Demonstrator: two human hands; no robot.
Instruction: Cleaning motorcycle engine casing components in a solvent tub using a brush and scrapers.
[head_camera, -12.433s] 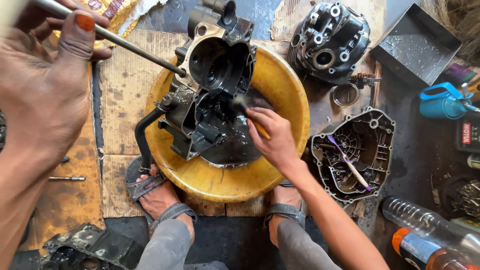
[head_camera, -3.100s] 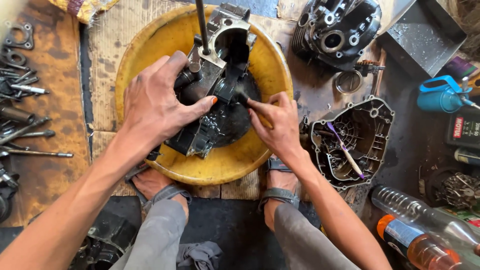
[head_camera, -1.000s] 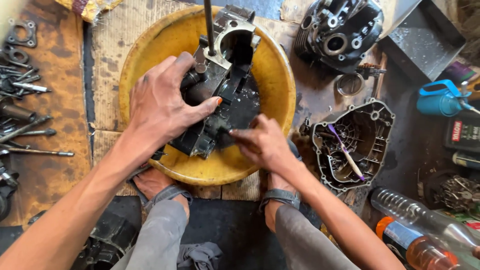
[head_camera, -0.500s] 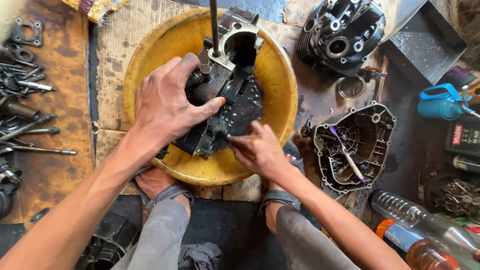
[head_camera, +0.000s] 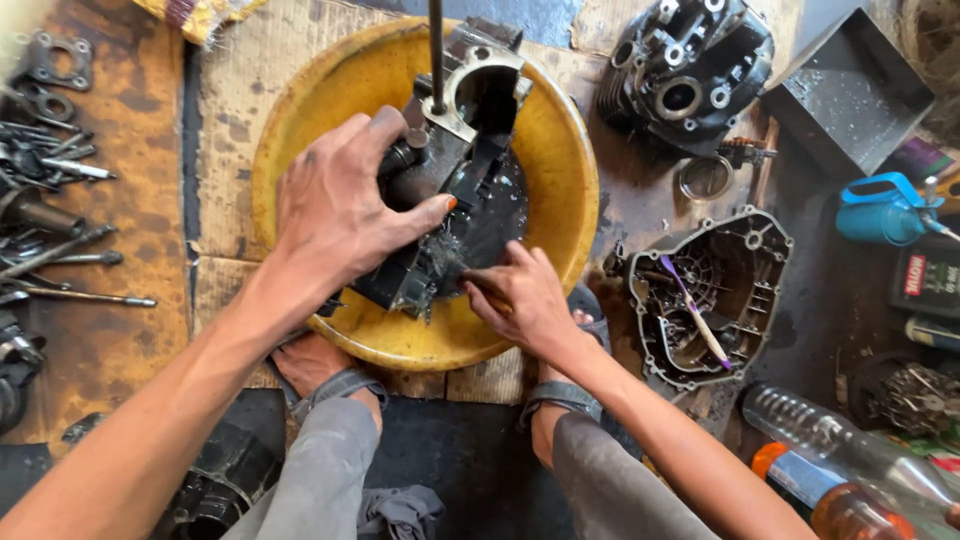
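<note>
A dark, greasy engine crankcase (head_camera: 470, 120) stands tilted in a yellow basin (head_camera: 565, 150) holding dark liquid. A metal rod (head_camera: 436, 50) sticks up from the case. My left hand (head_camera: 340, 215) lies spread over the case's left side and grips it. My right hand (head_camera: 520, 300) is at the case's lower right edge, closed on a small brush (head_camera: 476, 282) whose head is pressed against the wet metal. The hand hides most of the brush. My two sandalled feet rest at the basin's near rim.
A cylinder head (head_camera: 690, 70) and a metal tray (head_camera: 850, 95) lie at the back right. An engine cover (head_camera: 745, 250) with a purple toothbrush (head_camera: 695, 312) sits right of the basin. A blue oil can (head_camera: 885, 215), plastic bottles (head_camera: 850, 450) and loose tools (head_camera: 60, 230) surround me.
My right hand has moved from the upper middle of the crankcase down to its lower right edge. My left hand has kept its grip on the case.
</note>
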